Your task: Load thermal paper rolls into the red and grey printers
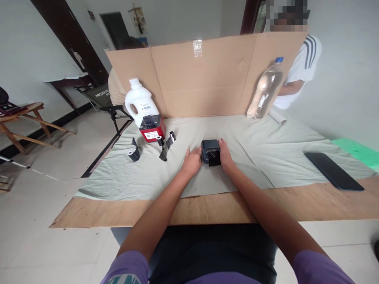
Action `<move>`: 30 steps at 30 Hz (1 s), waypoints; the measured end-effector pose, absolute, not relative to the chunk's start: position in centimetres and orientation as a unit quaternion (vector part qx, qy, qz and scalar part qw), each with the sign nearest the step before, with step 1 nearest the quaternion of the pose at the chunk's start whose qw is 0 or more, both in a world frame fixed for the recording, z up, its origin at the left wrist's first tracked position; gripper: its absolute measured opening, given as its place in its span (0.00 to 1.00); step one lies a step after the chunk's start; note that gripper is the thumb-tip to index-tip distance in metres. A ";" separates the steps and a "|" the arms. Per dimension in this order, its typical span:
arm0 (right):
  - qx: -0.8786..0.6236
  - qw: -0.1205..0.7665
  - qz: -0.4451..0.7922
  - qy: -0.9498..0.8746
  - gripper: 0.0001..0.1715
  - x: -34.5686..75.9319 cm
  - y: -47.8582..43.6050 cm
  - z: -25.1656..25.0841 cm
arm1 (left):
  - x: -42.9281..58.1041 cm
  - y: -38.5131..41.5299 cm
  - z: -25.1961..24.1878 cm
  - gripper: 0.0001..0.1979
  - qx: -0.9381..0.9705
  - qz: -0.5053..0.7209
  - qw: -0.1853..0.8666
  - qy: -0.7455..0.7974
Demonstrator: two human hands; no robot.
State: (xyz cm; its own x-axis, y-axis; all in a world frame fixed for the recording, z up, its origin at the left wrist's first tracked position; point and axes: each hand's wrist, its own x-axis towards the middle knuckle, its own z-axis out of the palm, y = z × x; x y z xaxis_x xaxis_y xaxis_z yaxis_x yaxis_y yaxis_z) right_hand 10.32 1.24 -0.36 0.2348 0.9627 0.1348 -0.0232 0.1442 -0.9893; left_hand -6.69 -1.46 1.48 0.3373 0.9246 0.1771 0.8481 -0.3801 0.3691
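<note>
A small dark blue-black printer point(210, 151) sits on the pale cloth point(266, 157) in the middle of the table. My left hand point(192, 161) rests against its left side, fingers partly stretched out on the cloth. My right hand point(225, 154) presses against its right side, fingers curved along the casing. Both hands flank the device; a dark strip hangs from its front.
A red-and-black printer point(152, 127) and white jug point(139, 100) stand at back left, with small paper rolls and black strips point(166, 144) nearby. A plastic bottle point(265, 90) leans on the cardboard screen point(204, 75). A dark phone point(333, 170) lies right. A person stands behind the screen.
</note>
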 end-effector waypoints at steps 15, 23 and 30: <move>-0.543 0.596 0.404 -0.432 0.38 10.2 0.4 0.8 | -6.5 -1.5 1.5 0.32 0.812 0.174 0.087 0.551; -0.551 0.623 0.367 -0.416 0.28 10.3 -0.1 0.8 | -7.1 -1.2 1.1 0.30 0.789 0.229 0.154 0.549; -0.528 0.640 0.352 -0.432 0.27 10.7 0.4 0.0 | -7.5 -1.0 1.0 0.26 0.758 0.287 0.199 0.551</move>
State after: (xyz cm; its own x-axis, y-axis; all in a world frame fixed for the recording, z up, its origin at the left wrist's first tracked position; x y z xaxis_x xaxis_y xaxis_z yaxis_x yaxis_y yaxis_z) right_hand 10.71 0.37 -0.03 0.3785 0.9078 0.1809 0.0052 0.1934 -0.9811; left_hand -7.48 -1.01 1.00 0.2280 0.9496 0.2152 0.7211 -0.3132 0.6180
